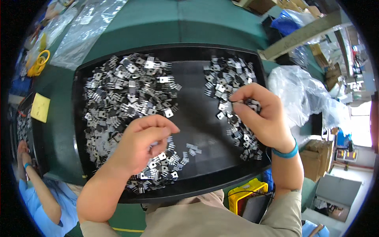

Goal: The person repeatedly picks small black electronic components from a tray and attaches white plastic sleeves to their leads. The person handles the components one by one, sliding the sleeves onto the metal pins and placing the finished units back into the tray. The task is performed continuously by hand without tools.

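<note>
A large black tray lies before me with many three-legged transistors in it. The big heap fills its left side, and a smaller heap runs down the right. Over the lower left of the tray, my left hand is closed, its fingers drawn together; whatever they hold is hidden. Beneath and beside it lie more transistors, with a small cluster just to the right. My right hand pinches a small dark transistor between thumb and index finger above the right heap.
Clear plastic bags rest right of the tray, and plastic sheeting lies at the far left. Yellow-handled scissors and a yellow note are on the green table. A yellow bin stands near my lap. Another person's arm shows at left.
</note>
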Demonstrator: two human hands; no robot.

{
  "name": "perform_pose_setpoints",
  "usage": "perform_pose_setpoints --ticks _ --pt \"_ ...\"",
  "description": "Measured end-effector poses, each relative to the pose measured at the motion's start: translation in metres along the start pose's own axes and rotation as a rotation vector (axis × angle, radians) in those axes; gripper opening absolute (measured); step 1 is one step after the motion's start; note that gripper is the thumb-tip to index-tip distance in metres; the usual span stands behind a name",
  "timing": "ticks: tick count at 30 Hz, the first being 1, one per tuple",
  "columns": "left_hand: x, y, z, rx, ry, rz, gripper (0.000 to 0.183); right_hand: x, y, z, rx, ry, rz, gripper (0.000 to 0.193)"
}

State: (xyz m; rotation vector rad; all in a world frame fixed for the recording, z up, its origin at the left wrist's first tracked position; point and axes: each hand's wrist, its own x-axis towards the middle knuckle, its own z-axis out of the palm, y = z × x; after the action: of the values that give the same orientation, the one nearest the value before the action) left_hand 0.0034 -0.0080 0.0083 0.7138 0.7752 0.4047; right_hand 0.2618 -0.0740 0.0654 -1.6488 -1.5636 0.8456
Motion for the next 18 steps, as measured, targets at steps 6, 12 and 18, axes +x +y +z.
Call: perform_pose_setpoints --ticks 6,12,18 --pt "-0.001 0.001 -0.002 -0.119 -0.109 -0.032 0.029 -0.039 0.034 -0.032 -0.413 -0.534 -0.003 0.016" --pt "-0.001 0.000 -0.005 -0.183 -0.159 -0.025 0.032 -0.080 0.033 -0.059 -0.491 -0.627 0.066 0.024" --pt "-0.003 0.003 -0.010 -0.242 -0.197 0.012 0.025 -0.062 0.012 -0.050 -0.538 -0.467 0.005 0.024"
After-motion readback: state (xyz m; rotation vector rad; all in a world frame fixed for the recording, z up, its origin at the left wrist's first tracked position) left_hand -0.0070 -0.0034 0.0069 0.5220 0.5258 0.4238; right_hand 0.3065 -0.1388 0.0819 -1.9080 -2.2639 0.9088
